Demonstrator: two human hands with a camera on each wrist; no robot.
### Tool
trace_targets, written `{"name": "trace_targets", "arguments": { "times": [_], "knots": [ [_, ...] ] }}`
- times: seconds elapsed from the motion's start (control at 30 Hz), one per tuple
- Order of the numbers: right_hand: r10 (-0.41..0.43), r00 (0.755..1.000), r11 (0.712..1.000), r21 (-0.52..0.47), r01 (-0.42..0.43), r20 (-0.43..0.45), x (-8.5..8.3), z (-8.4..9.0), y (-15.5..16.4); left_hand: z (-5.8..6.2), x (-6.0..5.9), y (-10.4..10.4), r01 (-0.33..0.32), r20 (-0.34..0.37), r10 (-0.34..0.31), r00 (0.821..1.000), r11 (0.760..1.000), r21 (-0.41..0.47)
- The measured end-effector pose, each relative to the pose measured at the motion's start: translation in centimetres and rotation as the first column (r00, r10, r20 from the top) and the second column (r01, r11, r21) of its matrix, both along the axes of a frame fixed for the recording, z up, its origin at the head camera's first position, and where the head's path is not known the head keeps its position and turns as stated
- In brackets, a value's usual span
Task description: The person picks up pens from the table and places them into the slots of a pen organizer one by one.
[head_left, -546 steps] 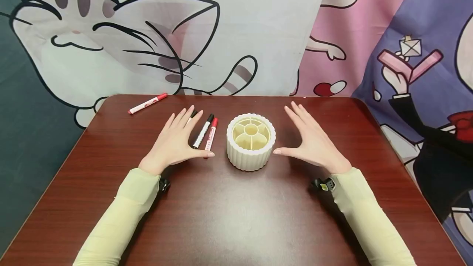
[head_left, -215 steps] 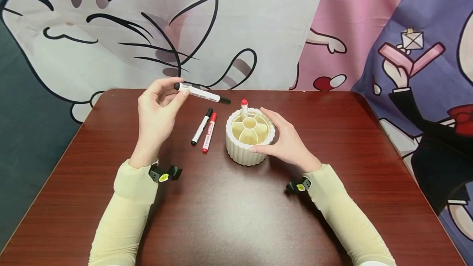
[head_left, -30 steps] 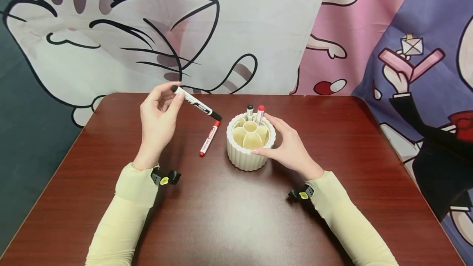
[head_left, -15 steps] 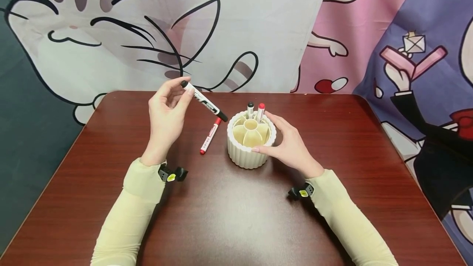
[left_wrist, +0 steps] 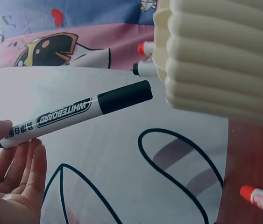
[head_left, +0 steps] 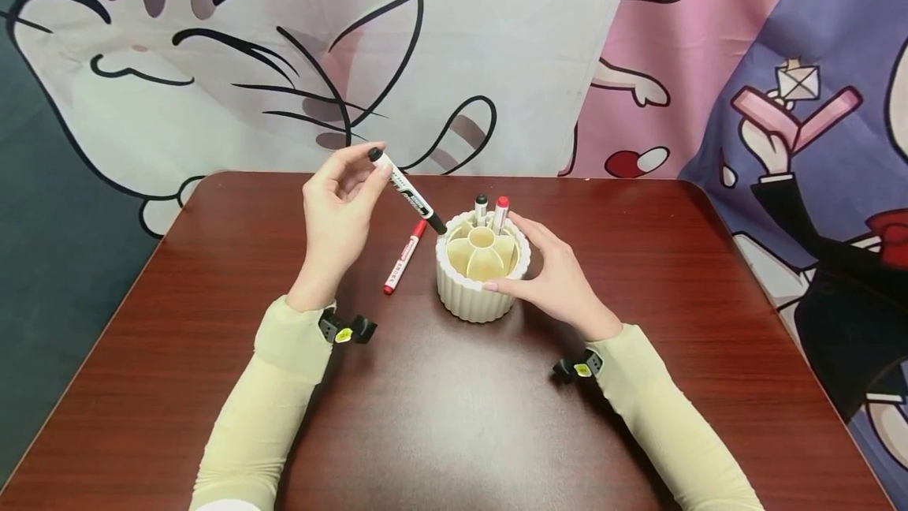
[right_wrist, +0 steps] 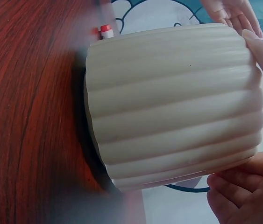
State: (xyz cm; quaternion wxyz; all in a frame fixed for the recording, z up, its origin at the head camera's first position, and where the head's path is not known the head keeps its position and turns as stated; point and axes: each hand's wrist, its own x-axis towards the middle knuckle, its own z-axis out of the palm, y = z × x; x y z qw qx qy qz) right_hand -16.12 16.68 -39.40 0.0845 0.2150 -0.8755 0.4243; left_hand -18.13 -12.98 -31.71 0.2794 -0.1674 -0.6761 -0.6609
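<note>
Pinching the tail end of a black-capped whiteboard marker (head_left: 407,191) between thumb and fingertips, the left hand (head_left: 339,214) holds it raised above the desk (head_left: 213,322), at about 10 o'clock from the cream ribbed pen holder (head_left: 482,270). The marker slants down toward 4 o'clock, and its black cap sits right at the holder's rim on the 10 o'clock side; whether the cap touches the rim cannot be told. In the left wrist view the marker (left_wrist: 75,113) shows the printed word WHITEBOARD, with the holder's ribbed wall (left_wrist: 220,60) just beyond the cap.

The right hand (head_left: 560,274) grips the holder from its 3 o'clock side, fingers curled around the far wall and the thumb pressed on the near wall. The right wrist view shows the ribbed wall (right_wrist: 173,102) close up, with fingertips (right_wrist: 262,51) on its edge.

The holder stands upright near the middle of the desk and is split into wedge-shaped compartments around a round centre cup. Two markers stand upright in compartments at its 12 o'clock side: a standing black-capped marker (head_left: 481,209) and, just beside it, a standing red-capped marker (head_left: 500,213).

A loose red marker (head_left: 404,256) lies flat on the desk at 9 o'clock from the holder, below the held marker, apart from both hands.
</note>
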Motion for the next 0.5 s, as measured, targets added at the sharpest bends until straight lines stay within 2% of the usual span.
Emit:
{"name": "trace_targets", "arguments": {
  "times": [0.23,0.5],
  "knots": [
    [0.005,1.000,1.000,-0.003,-0.005,-0.004,0.0,0.0,0.0,-0.1,-0.7,1.2,0.060,0.039,-0.062,0.997,0.996,0.063],
    [0.007,1.000,1.000,-0.005,-0.007,0.002,-0.1,0.0,0.0,-1.0,-1.5,1.9,0.079,0.087,-0.082,0.993,0.996,0.038]
  ]
}}
